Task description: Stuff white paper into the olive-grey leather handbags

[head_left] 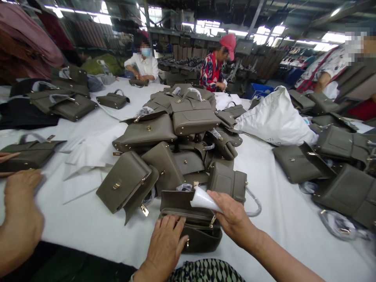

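Note:
An olive-grey handbag (pixel 202 239) stands in front of me with its flap raised and its top open. My left hand (pixel 167 243) holds the bag's left side, fingers over the top edge and thumb on the front near the small gold clasp. Above the bag's right side, my right hand (pixel 232 215) grips a folded sheet of white packing foam (pixel 205 199). The foam's free end points left, across the raised flap. A gold zip pull (pixel 212 221) hangs at the bag's mouth, below my right hand. The inside of the bag is mostly hidden.
A heap of similar handbags (pixel 195 115) rises beyond mine, with a tilted handbag (pixel 123 182) close on the left. White sheets (pixel 88 156) and a co-worker's hand (pixel 22 215) lie farther left. A white sack (pixel 276 117) and more handbags (pixel 346 188) occupy the right. Co-workers stand around the table.

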